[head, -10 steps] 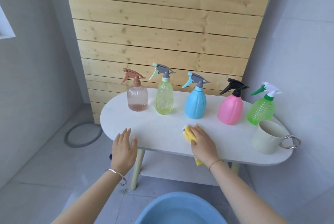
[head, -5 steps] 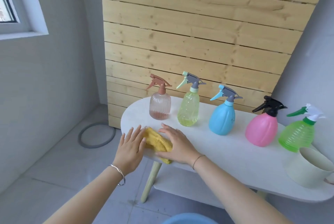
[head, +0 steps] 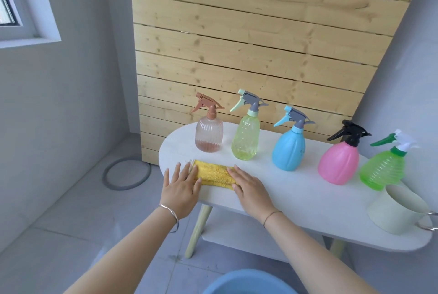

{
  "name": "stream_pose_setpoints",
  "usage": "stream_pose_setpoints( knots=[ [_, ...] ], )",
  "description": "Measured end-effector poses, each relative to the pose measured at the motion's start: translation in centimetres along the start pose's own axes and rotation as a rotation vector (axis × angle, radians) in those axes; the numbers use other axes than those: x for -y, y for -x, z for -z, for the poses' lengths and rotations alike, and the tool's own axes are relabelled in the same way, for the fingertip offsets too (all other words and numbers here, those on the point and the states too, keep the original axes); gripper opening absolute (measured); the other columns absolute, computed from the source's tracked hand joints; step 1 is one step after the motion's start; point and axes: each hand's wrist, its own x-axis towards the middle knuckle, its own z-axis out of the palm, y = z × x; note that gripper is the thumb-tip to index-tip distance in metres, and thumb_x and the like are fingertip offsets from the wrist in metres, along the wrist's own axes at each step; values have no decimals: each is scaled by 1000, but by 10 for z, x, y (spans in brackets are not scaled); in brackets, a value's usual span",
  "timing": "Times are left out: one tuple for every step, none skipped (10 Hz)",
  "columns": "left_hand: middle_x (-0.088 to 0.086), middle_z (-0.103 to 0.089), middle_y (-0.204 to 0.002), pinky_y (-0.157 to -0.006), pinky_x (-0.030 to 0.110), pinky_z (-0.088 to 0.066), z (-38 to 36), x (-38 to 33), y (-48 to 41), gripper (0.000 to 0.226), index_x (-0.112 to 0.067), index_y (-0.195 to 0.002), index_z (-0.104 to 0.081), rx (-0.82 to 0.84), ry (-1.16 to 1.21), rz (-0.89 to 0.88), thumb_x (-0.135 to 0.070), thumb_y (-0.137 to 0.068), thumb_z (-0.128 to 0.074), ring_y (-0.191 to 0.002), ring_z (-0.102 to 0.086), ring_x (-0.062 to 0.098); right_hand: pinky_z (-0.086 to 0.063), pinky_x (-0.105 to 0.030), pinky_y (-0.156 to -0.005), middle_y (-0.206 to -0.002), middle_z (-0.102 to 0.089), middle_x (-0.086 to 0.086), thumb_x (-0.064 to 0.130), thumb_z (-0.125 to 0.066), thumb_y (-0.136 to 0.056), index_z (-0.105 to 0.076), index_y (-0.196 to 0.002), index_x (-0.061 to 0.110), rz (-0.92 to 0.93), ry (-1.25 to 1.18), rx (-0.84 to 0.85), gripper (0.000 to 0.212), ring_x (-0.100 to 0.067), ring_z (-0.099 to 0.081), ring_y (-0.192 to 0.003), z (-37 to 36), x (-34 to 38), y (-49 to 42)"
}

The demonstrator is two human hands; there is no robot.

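Cloth (head: 213,172) — yellow and folded — lies flat near the left end of the white table (head: 296,195), just in front of the clear spray bottle (head: 209,136) with the brown top and the yellow-green bottle (head: 245,138). My left hand (head: 181,189) rests on its left end, fingers straight and spread, gripping nothing. My right hand (head: 251,189) presses on its right end the same way, flat and uncurled. My fingers cover both ends of the cloth, so I cannot tell how far it runs beneath them, and a pale glint at its left tip is too faint to make out. Further right, the blue bottle (head: 289,149), the pink bottle (head: 337,163) and the green bottle (head: 381,168) stand in a row. The cream cup (head: 398,213) sits at the right end — the frame edge cuts off its metal handle. Only the rim of the blue basin (head: 246,282) shows at the bottom.
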Motion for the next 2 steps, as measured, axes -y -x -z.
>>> stream_pose_setpoints(
  knots=[
    [-4, 0, -163, -119, 46, 9, 15, 0, 0, 70, -26, -155, -7, 74, -72, 15, -57, -94, 5, -149, 11, 23, -15, -38, -117, -160, -8, 3, 24, -30, -102, -14, -151, 29, -55, 35, 88, 52, -17, -13, -146, 10, 6, 12],
    [-3, 3, -163, -119, 47, 9, 36, -11, 7, 61, -30, -155, -6, -4, -44, 3, -55, -99, -8, -149, 11, 25, -14, -35, -118, -161, -7, -2, 27, -39, -101, -9, -152, 22, -75, -51, 35, 60, -18, -10, -147, 44, 12, 33]
  ],
)
